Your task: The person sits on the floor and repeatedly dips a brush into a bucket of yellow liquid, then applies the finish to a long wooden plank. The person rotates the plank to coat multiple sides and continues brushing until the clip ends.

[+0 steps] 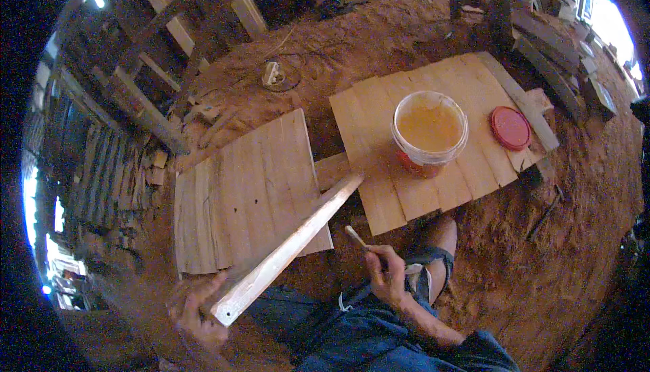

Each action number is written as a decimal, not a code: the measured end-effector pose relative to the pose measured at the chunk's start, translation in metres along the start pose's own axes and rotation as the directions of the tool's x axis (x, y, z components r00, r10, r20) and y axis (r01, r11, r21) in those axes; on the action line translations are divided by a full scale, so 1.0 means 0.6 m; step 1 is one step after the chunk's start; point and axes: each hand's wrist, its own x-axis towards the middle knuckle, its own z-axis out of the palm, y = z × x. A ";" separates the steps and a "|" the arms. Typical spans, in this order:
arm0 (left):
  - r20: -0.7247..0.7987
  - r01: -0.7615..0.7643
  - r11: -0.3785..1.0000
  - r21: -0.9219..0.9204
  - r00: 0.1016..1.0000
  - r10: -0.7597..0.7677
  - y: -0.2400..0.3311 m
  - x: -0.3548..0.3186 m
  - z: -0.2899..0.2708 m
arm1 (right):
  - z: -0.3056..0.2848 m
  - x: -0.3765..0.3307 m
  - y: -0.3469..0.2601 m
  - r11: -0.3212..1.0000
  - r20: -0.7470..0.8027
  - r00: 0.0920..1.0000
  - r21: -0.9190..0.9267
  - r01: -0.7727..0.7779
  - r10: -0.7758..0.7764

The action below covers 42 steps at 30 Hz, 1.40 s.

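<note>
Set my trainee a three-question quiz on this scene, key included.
1. Multiple choice: What colour are the contents of the open, round plastic tub? A) blue; B) yellow-orange; C) black.
2. True or false: The round red plastic lid lies to the right of the tub.
3. Fill in: The right grip holds a slim, pale-tipped tool, while the ____ grip is at the near end of the long, pale wooden bar.

Key: 1. B; 2. True; 3. left.

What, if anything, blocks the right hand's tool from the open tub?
Nothing visible: the way from the right hand and its small tool to the tub looks clear; the wooden bar ends left of it.
</note>
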 end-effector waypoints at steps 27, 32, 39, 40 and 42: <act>-0.193 -0.139 0.990 -0.021 0.972 0.133 0.032 0.034 0.170 | -0.184 -0.099 0.208 0.916 -0.321 0.930 -0.290 -0.277 0.179; -0.187 -0.116 0.993 -0.021 0.976 0.110 0.045 0.016 0.182 | -0.187 -0.103 0.208 0.927 -0.291 0.943 -0.283 -0.247 0.162; -0.117 -0.191 0.981 0.017 0.974 0.192 0.083 -0.029 0.246 | -0.177 -0.104 0.205 0.912 -0.267 0.955 -0.346 -0.221 0.130; -0.107 -0.209 0.978 0.026 0.972 0.210 0.091 -0.042 0.263 | -0.176 -0.104 0.205 0.914 -0.275 0.952 -0.339 -0.225 0.132; -0.085 -0.175 0.981 -0.080 0.982 0.168 0.106 -0.071 0.310 | -0.176 -0.104 0.207 0.928 -0.243 0.965 -0.328 -0.179 0.100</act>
